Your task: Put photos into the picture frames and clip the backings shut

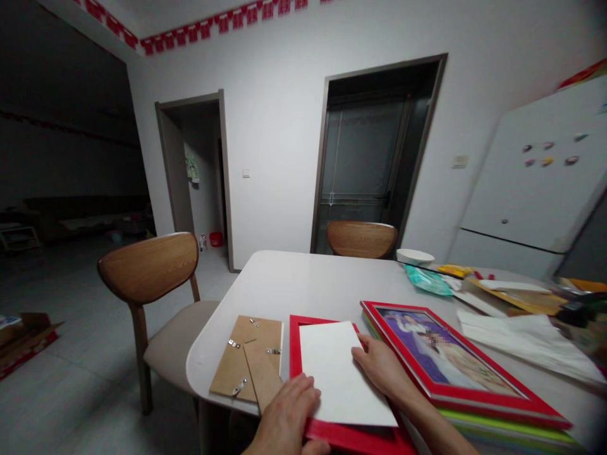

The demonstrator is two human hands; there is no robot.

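Observation:
A white rectangular sheet [336, 373] lies slightly askew over the opening of a red picture frame [294, 351] at the table's near edge. My left hand [290, 414] rests with its fingers stretched along the sheet's lower left edge, its thumb by the frame's near rim. At the sheet's right edge, my right hand [382, 366] has its thumb on the sheet and its fingers closed around the edge. Left of the frame lies a brown backing board [225, 370] with metal clips and a stand flap, partly hidden by my left hand.
On the right, a red-framed photo [502, 397] tops a stack of frames. Beyond it lie white wrapping [526, 341], a teal packet [427, 280] and a white bowl [415, 256]. Wooden chairs stand at the left [154, 268] and far side [361, 239] of the white table [303, 278].

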